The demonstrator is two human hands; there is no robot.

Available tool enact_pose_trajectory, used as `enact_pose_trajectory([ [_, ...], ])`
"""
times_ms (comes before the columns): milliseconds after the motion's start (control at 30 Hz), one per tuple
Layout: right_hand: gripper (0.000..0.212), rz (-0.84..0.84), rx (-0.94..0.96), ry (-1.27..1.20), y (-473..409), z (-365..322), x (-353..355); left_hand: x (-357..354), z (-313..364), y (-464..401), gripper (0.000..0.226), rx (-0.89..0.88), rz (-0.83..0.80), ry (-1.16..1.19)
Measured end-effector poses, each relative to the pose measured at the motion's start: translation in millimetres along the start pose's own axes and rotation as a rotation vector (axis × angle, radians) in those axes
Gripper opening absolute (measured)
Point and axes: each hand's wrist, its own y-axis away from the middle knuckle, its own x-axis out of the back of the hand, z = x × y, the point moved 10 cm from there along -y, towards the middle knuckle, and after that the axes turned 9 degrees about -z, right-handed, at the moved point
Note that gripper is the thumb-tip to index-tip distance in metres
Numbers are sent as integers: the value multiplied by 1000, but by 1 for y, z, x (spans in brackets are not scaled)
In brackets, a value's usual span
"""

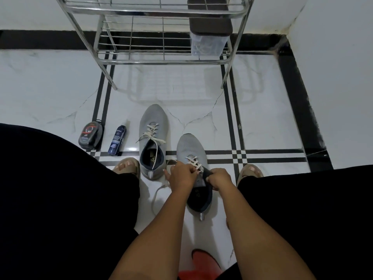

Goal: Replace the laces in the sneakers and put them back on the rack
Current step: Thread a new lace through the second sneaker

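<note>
Two grey sneakers stand on the tiled floor between my feet. The left sneaker (pixel 152 126) has white laces threaded and lying loose. The right sneaker (pixel 190 147) is nearer to me. My left hand (pixel 180 175) pinches its white lace (pixel 193 161) near the top eyelets. My right hand (pixel 219 178) grips the dark tongue and collar of that sneaker. A loose lace end (pixel 155 196) trails on the floor to the left of my left arm. The metal shoe rack (pixel 161 61) stands ahead against the wall.
A clear box with a dark lid (pixel 210 33) sits on the rack's lower shelf at the right. A dark shoe-polish sponge case (pixel 90 135) and a blue spray can (pixel 117 140) lie on the floor to the left. Something red (pixel 201 263) is under me.
</note>
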Motion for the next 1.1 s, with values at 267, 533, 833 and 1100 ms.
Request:
enact_pose_trajectory([
  [267, 24, -15, -11, -71, -11, 6, -4, -8, 10, 2, 13, -48, 6, -78],
  [533, 22, -27, 7, -31, -10, 3, -4, -6, 3, 1, 12, 4, 21, 34],
  [833, 17, -153, 18, -138, -7, -1, -11, -6, 16, -1, 16, -65, 51, -93],
  [1100, 8, -124, -2, -796, -12, 13, -26, -12, 24, 2, 23, -182, 43, -171],
])
